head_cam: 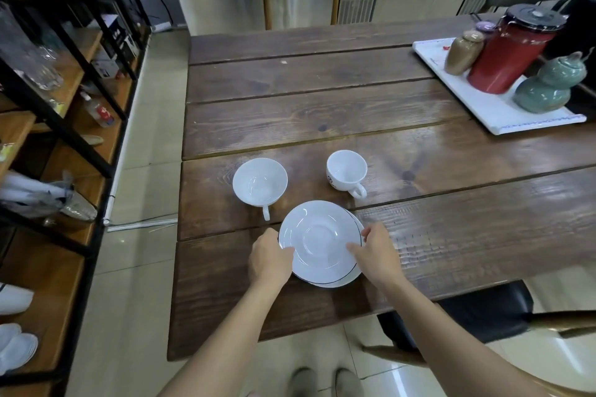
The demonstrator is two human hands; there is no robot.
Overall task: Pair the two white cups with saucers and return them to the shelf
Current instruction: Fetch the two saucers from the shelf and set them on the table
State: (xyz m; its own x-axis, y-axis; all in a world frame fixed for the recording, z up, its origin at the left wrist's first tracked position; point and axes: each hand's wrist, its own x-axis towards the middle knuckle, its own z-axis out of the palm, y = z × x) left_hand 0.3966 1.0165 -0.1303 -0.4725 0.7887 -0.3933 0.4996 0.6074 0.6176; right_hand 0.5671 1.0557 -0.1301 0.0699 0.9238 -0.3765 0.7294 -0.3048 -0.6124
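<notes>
Two white saucers lie stacked near the table's front edge; the top saucer covers most of the lower saucer, whose dark-lined rim shows at the right and bottom. My left hand grips the stack's left rim. My right hand grips its right rim, thumb on the top saucer. Behind the stack stand two empty white cups: a wide cup at the left, handle toward me, and a smaller cup at the right with a dark logo.
The dark wooden table carries a white tray at the far right with a red canister, a brown jar and a green gourd pot. A black-framed wooden shelf stands left. Chairs stand behind the table and at my right.
</notes>
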